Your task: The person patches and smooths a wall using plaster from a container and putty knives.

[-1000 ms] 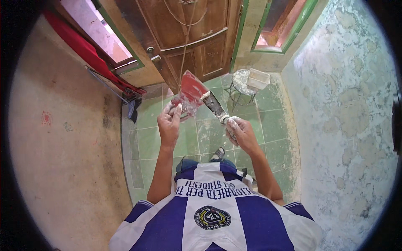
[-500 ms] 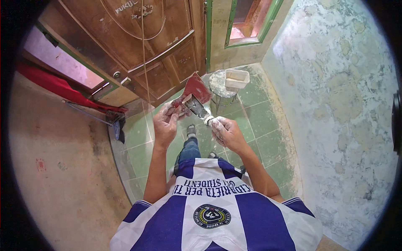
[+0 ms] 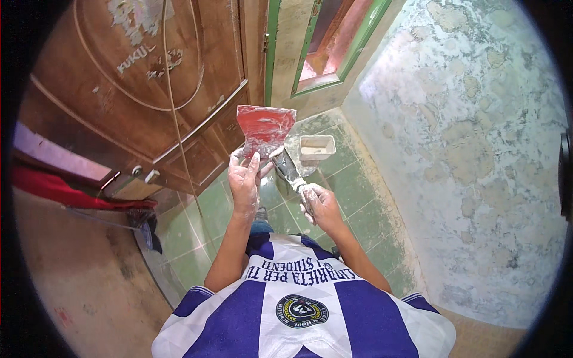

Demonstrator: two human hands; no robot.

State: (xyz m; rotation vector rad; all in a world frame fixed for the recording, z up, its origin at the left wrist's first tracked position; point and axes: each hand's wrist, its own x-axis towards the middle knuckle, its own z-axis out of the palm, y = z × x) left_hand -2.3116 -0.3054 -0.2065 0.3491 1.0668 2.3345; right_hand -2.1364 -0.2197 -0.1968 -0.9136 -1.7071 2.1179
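Note:
My left hand (image 3: 245, 182) grips a wide red plastic spreader (image 3: 266, 124) at its narrow end, with the broad blade pointing away from me. White paste is smeared over the spreader's face. In my right hand (image 3: 321, 204) is a putty knife (image 3: 286, 167), its handle caked with white and its dark metal blade angled up to the left. The knife's tip meets or lies very close to the spreader's lower right edge. Both hands are dusted with white, and their fingers are closed around the tools.
A whitish rectangular tub (image 3: 317, 147) stands on a paste-spattered stool beyond my right hand. A brown wooden door (image 3: 119, 77) is at the far left, with a cord hanging before it. The right wall (image 3: 471, 167) is patchy with filler. Green tiles (image 3: 358, 197) cover the floor.
The red spreader has turned from tilted to nearly face-on and moved slightly away from me. The putty knife's blade has shifted to its lower right edge. My view has swung to the right.

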